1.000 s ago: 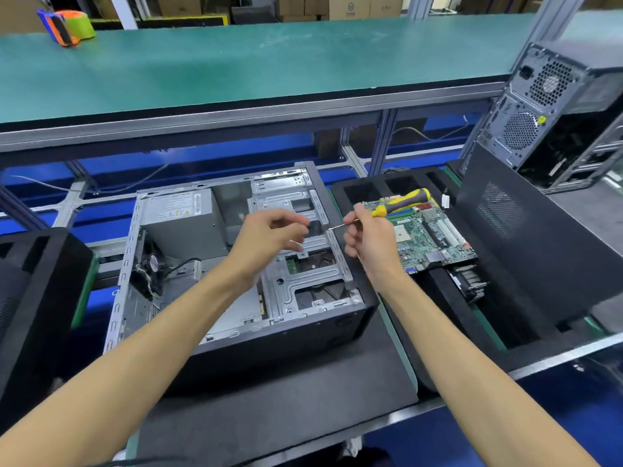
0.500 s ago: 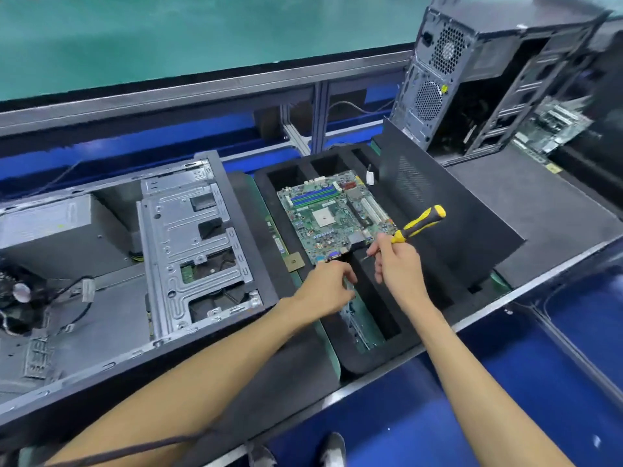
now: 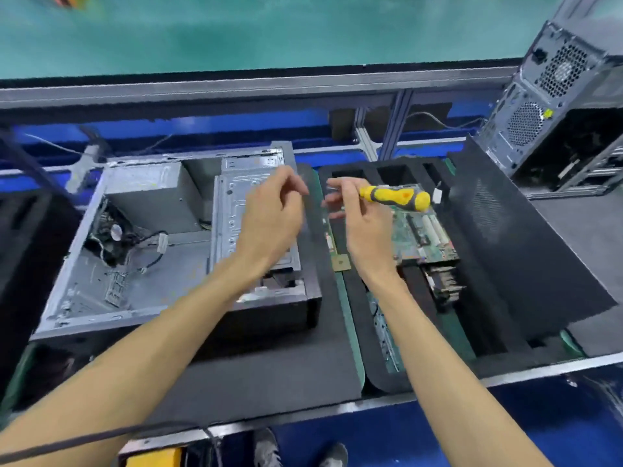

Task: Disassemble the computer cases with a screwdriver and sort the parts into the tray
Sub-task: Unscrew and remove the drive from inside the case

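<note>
Right hand (image 3: 362, 224): raised over the near-left part of the tray; fingers curled round the screwdriver's handle; fingertips blurred, so the finer grip cannot be told.
Screwdriver (image 3: 394, 197): yellow and black handle lying roughly level, butt end pointing away from the left hand; shaft and tip lost in blur beside the right hand's fingers.
Left hand (image 3: 271, 217): raised over the drive cage, just beside the right hand; fingers loosely bent, tips drawn toward the thumb; whether they pinch anything cannot be told.
Open computer case (image 3: 141, 251): lying on its side under the left hand and forearm; power supply (image 3: 151, 193) beyond the left forearm; loose cables (image 3: 135, 244) at the far left of the interior.
Drive cage (image 3: 236, 210): grey metal, directly beneath the left hand.
Tray (image 3: 377, 358): black foam, compartmented, under the right forearm.
Motherboard (image 3: 418, 237): green, resting in the tray just right of the right hand, partly hidden by it.
Side panel (image 3: 526, 244): black, perforated, leaning at the tray's right edge.
Second computer case (image 3: 556, 106): upright, well to the right and beyond the right hand.
</note>
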{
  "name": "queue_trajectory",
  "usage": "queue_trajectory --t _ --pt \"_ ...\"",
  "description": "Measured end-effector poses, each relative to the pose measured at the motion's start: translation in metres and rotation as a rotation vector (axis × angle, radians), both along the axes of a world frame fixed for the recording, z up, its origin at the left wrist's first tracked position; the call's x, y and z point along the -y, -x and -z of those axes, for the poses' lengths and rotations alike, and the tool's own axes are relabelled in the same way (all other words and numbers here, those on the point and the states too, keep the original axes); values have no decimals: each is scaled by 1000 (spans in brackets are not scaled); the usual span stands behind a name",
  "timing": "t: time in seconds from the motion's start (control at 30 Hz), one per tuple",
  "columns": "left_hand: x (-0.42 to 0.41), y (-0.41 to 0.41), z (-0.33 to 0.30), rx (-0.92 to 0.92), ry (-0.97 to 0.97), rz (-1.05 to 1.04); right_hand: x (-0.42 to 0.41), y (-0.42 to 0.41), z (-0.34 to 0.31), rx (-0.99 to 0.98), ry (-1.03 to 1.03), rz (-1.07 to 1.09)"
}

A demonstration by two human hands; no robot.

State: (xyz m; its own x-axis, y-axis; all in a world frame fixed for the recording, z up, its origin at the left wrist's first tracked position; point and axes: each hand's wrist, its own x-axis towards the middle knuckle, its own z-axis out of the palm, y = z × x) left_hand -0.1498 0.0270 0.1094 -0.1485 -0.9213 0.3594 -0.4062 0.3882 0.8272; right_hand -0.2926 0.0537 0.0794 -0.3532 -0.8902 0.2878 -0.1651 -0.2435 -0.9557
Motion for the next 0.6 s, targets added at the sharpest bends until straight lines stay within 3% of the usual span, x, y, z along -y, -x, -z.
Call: queue_trajectory --t 0.1,0.17,0.23,0.3,0.4,0.5,0.6 --pt "25 -70 16 89 -59 -375 20 -54 -5 -91 -4 -136" --pt "29 -115 38 123 -423 -503 26 -83 5 -159 -65 -248" --pt "21 -137 53 -86 -953 -336 30 -101 21 -434 -118 -389" --pt "13 -143 63 -323 -1257 -82 34 -109 35 -653 -173 -490" --pt "16 -153 71 -397 -1286 13 39 -103 43 -663 -230 -491" --pt "20 -169 76 -368 -1179 -104 42 -97 47 -700 -188 -457" --pt "22 -177 79 -251 -1071 -153 44 -100 45 -575 -229 -422"
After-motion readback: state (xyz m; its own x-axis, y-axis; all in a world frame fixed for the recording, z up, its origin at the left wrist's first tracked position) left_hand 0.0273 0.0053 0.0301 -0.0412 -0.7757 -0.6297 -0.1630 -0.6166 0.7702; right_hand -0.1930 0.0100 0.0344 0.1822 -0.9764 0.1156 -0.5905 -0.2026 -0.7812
